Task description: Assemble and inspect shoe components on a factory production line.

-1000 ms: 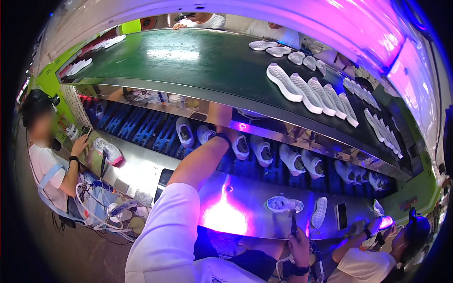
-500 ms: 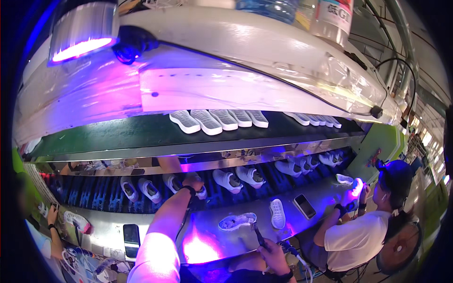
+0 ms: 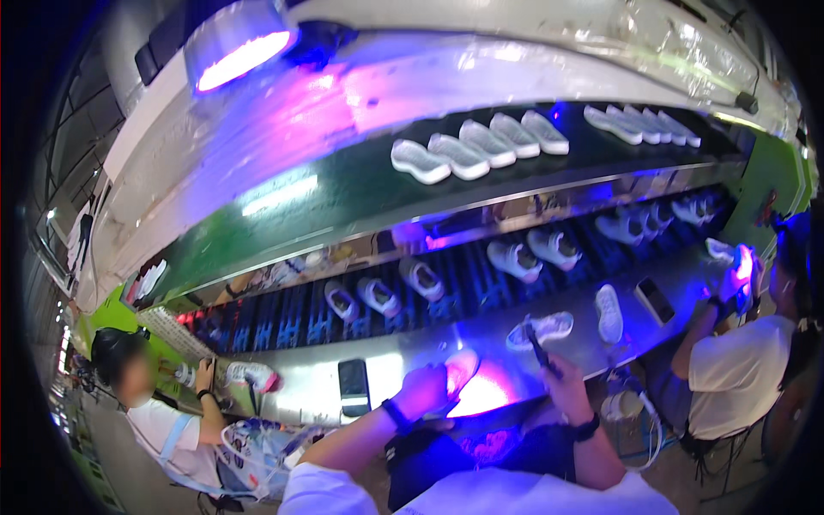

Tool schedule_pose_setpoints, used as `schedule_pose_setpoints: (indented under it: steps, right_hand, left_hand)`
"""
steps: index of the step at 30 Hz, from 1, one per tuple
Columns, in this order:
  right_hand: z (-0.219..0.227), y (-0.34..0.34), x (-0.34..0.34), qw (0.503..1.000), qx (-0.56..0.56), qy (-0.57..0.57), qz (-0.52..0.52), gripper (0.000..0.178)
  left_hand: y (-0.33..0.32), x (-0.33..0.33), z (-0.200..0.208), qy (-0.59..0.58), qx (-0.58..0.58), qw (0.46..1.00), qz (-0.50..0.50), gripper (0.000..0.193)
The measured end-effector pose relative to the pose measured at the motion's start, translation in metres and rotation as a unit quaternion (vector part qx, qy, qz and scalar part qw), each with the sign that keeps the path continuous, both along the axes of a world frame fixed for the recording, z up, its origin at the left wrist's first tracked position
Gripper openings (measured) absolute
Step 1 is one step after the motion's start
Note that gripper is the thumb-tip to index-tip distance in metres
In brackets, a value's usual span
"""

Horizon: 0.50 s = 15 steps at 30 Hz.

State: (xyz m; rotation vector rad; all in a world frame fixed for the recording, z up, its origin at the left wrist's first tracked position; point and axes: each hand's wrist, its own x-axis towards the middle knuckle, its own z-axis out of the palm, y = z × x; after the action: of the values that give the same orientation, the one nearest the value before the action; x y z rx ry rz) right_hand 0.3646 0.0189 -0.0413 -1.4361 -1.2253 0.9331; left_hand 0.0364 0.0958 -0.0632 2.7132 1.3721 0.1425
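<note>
My left hand [image 3: 424, 388] is closed around a light-coloured shoe [image 3: 462, 367], held over the bench at the edge of a bright pink-violet patch of light. My right hand [image 3: 568, 391] grips a dark-handled brush [image 3: 539, 348], its tip at a white shoe sole [image 3: 554, 326] that lies on the metal bench [image 3: 403, 343]. Another white sole [image 3: 609, 314] lies to the right of it. On the slatted conveyor beyond stand several white shoes [image 3: 515, 259], and a gap shows between two groups of them.
Several soles [image 3: 489, 142] lie on the green upper belt [image 3: 283, 215]. Phones [image 3: 354, 386] rest on the bench at left and right. A lamp [image 3: 240, 51] shines from above. Co-workers sit on both sides; the right one [image 3: 738, 352] holds a lit shoe. A white-and-pink shoe [image 3: 251, 375] lies at left.
My left hand has come back from the conveyor to the bench with a shoe in it. The brush stays in my right hand, by the sole. The view has turned leftward.
</note>
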Motion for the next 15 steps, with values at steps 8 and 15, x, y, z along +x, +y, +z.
schedule_pose_setpoints:
  steps: [8,15]
  right_hand:
    - [0.056,-0.013,-0.03,1.0,0.002,0.009,-0.013,0.035]
    - [0.091,-0.043,-0.042,0.998,-0.033,0.054,0.012,0.032]
  left_hand:
    - [-0.014,0.007,0.036,-0.514,-0.387,0.75,0.15,0.04]
    - [-0.057,0.015,0.072,-0.533,-0.011,0.846,-0.026,0.069]
